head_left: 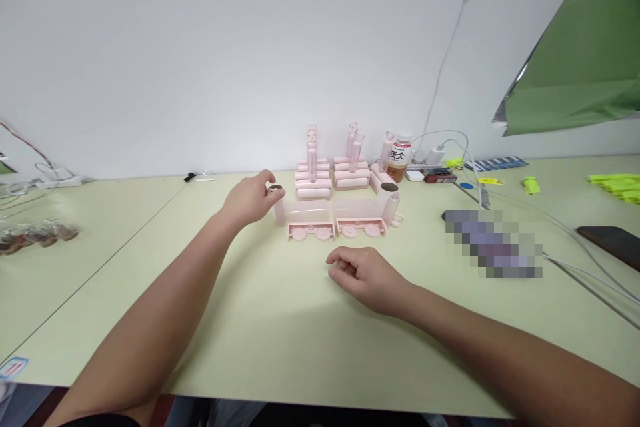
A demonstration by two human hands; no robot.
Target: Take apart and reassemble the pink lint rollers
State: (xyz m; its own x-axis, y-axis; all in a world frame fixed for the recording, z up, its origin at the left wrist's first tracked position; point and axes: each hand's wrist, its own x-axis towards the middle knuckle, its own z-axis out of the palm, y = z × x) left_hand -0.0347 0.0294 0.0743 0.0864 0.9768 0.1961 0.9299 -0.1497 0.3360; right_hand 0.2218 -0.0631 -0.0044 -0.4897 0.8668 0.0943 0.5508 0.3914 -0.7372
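My left hand (251,200) has its thumb and fingers around the top of an upright white paper roll (279,212) with a dark core. My right hand (369,278) hovers over the table nearer to me, fingers loosely curled, thumb and index apart, and nothing shows between them. Between the hands and the wall lie two open pink cases (311,231) with round discs inside. Behind them are translucent covers (310,211). Another upright roll (389,195) stands to the right, beside a pink handle (391,210). Farther back sit assembled-looking pink lint rollers (313,190) and several upright pink handles (356,155).
A labelled bottle (399,159) stands near the wall. On the right are a blurred-out phone-like object (493,243), a dark phone (613,245), white cables (575,265) and yellow pieces (531,185). Small wrapped items (37,235) lie far left.
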